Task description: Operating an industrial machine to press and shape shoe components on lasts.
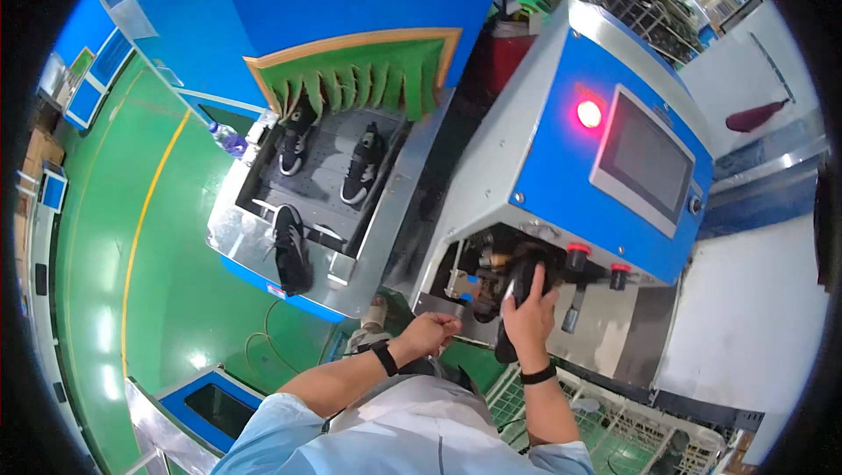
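My right hand (531,313) grips a black shoe (519,286) and presses it up into the opening of a blue and grey machine (561,185). My left hand (430,332) is closed into a loose fist just left of it, near the machine's lower edge; whether it holds anything is unclear. Both wrists wear black bands. On the machine's front glow a red lamp (589,114) and, beside it, a dark screen (645,164); red knobs (577,256) sit above the shoe.
To the left, a conveyor (329,185) carries three black and white shoes (362,166) out from under green flap curtains (368,76). A plastic bottle (228,138) stands at its left edge. A white wire basket (605,427) lies below the machine. Green floor with a yellow line stretches left.
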`<state>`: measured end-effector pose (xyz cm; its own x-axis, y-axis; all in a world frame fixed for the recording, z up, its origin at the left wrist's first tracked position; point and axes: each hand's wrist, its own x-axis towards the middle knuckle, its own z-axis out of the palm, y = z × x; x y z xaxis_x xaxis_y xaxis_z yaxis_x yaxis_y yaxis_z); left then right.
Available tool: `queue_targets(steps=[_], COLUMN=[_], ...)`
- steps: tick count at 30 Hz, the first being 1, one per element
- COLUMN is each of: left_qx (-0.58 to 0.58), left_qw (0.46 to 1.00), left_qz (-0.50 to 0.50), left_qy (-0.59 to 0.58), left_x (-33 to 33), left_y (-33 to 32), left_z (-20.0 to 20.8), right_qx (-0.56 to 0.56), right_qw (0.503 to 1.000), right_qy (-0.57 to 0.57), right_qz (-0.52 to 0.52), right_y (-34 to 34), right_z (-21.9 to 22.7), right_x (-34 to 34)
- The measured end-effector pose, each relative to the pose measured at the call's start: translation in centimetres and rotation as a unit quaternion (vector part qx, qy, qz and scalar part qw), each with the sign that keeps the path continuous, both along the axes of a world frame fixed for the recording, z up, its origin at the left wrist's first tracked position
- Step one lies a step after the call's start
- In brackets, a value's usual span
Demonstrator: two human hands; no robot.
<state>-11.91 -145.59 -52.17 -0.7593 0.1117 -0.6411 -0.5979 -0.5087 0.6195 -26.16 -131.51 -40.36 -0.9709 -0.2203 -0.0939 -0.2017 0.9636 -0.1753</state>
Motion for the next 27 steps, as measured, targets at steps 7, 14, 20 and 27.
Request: queue_targets(steps=[7,14,20,27], left_qx=[-0.150,-0.232,0.015,0.353], left_qw=[0.986,0.945,0.984,0.870], left_qz=[-0.070,-0.154,-0.173,-0.297], left_qy=[-0.004,0.172,0.029,-0.174], left_x=[0.1,0.4,-0.4,3.0], left_y=[-2.9,-1.5,1.6,2.6], left_z=[4.6,4.5,4.7,1.8], right_qx=[-0.030,-0.101,-0.119,-0.119], right_qw=[0.998,0.985,0.981,0.971], right_qy=[0.061,0.140,0.149,-0.118], right_qz=[0.009,-0.007,0.022,0.171], right_y=[1.6,2.7,6.0,11.4], right_z=[-1.8,-2.4,-2.7,2.5], right_x=[0.2,2.9,12.2,20.0])
